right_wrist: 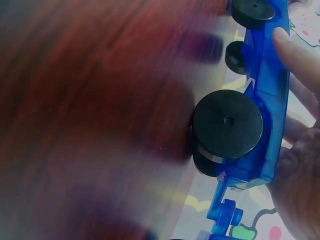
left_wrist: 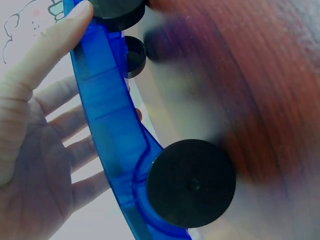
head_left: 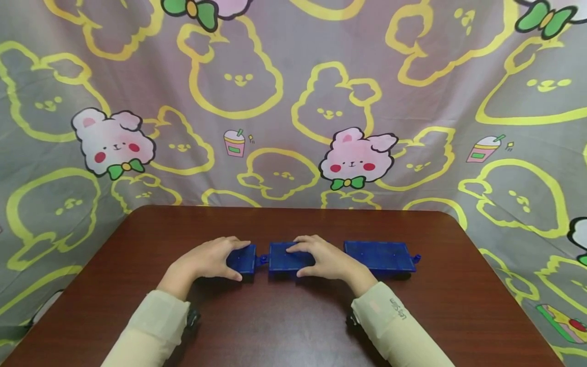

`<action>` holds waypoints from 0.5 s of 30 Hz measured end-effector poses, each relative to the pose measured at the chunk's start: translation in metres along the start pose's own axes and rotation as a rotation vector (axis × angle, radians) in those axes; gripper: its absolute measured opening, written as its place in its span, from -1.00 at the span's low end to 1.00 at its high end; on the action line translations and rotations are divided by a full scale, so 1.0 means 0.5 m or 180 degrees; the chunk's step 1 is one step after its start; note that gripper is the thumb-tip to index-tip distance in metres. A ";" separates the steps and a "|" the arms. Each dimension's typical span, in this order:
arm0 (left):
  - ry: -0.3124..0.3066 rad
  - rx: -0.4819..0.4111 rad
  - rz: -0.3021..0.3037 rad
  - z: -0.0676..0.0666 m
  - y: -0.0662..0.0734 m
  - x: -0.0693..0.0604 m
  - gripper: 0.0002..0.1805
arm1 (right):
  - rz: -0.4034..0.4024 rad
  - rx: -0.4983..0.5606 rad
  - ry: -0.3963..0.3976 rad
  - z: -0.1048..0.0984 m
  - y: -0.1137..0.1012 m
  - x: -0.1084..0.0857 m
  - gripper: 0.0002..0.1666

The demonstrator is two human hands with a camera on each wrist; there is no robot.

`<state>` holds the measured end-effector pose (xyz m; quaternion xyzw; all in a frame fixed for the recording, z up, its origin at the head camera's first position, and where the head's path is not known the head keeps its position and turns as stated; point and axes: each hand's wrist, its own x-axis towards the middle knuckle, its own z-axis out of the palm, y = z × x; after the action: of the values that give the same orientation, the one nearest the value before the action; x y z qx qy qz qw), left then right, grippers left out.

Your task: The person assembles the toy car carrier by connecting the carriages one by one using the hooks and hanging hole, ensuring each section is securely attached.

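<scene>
Three translucent blue toy train wagons stand in a row on the table. My left hand point(head_left: 208, 260) grips the left wagon point(head_left: 243, 259) by its long sides and covers its left part; in the left wrist view, the thumb presses the wagon's side point(left_wrist: 102, 100) above a black wheel point(left_wrist: 192, 182). My right hand point(head_left: 327, 257) holds the middle wagon point(head_left: 283, 258) across its width, thumb at the near side. A small blue coupling point(head_left: 262, 260) lies between these two wagons. The right wagon point(head_left: 378, 256) stands beyond my right wrist, with a hook point(head_left: 417, 259) at its right end.
The dark brown wooden table point(head_left: 275, 321) has rounded far corners. Behind it hangs a grey curtain point(head_left: 284, 122) printed with rabbits and yellow outlines. In the right wrist view, a blue coupling point(right_wrist: 227, 212) sticks out from the held wagon's end.
</scene>
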<state>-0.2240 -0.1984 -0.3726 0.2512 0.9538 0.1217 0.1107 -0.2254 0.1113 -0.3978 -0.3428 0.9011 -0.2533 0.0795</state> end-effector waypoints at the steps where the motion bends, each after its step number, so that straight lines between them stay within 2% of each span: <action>1: -0.0001 0.0003 -0.0001 0.000 0.000 0.000 -0.04 | 0.0011 0.0000 -0.0007 0.000 0.000 0.000 -0.37; 15: -0.0010 0.0026 -0.0025 0.001 -0.003 -0.003 -0.04 | 0.0041 -0.0007 -0.0093 -0.003 -0.002 0.001 -0.35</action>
<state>-0.2231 -0.2003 -0.3733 0.2482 0.9551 0.1171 0.1117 -0.2256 0.1112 -0.3959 -0.3407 0.9024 -0.2467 0.0939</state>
